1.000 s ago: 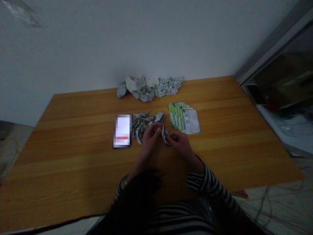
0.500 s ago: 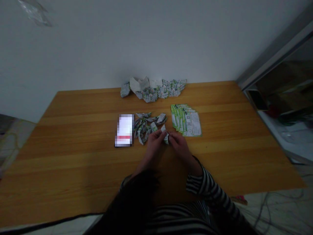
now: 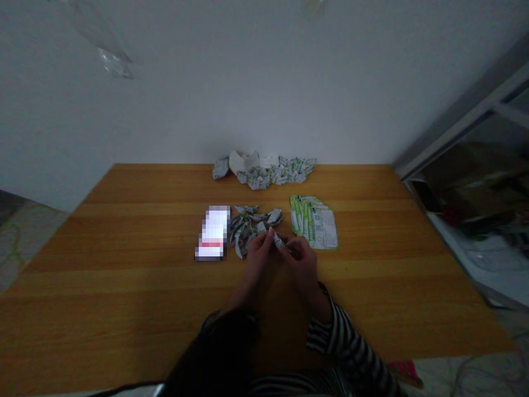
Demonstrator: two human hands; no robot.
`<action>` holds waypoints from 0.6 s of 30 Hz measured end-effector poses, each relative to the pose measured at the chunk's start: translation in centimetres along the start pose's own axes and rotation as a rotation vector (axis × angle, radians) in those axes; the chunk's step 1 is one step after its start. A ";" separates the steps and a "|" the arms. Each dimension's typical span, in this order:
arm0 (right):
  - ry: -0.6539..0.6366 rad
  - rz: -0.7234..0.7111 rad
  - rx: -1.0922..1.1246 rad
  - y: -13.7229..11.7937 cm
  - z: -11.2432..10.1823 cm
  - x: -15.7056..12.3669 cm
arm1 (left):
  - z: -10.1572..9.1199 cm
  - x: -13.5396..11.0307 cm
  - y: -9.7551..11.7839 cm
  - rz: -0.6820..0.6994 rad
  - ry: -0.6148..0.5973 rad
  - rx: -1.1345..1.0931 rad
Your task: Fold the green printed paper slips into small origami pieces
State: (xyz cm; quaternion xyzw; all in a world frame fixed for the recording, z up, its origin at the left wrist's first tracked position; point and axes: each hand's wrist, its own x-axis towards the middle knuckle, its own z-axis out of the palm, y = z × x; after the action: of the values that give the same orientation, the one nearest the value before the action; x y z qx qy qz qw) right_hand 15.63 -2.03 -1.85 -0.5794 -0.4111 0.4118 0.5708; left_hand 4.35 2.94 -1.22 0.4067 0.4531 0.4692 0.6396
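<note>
On my feed the person's left hand (image 3: 258,259) and right hand (image 3: 303,266) sit close together over the wooden table (image 3: 124,286), just in front of the middle of the spread; between them is a small folded paper piece (image 3: 280,241), printed in green and white, held up off the tabletop; the left fingers (image 3: 269,238) and the right fingers (image 3: 290,246) close narrowly on it from either side, pinching it, though I can't make out each fingertip in this dim view; just beyond the left hand lies a loose pile of similar folded paper pieces (image 3: 252,227), almost touching that hand; left of the pile, just beside it, a smartphone (image 3: 212,232) lies flat with its screen lit and blurred; to the right, a fanned stack of green-and-white printed leaflets (image 3: 314,221) lies flat, near the right hand but apart from it; further off, along the table's far edge and against the white wall (image 3: 264,99), sits a row of larger folded paper shapes (image 3: 264,172); a black-and-white striped sleeve (image 3: 341,337) covers the right forearm.
</note>
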 end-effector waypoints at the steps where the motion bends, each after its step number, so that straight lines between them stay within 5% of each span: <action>1: -0.002 -0.025 -0.033 0.1 0.0 0.0 | 0.1 -0.1 -0.1 0.006 0.002 -0.011; 7: 0.031 -0.065 -0.161 0.9 -0.2 0.5 | 0.7 -0.4 -0.4 0.127 0.026 0.171; 18: -0.021 0.003 0.055 1.7 0.0 1.4 | 0.0 0.1 -0.6 0.124 -0.004 0.127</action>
State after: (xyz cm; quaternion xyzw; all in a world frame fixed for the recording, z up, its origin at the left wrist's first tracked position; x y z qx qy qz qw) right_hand 16.10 -0.77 -3.61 -0.5598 -0.4048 0.4296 0.5815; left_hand 4.49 2.86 -1.76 0.4748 0.4546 0.4773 0.5832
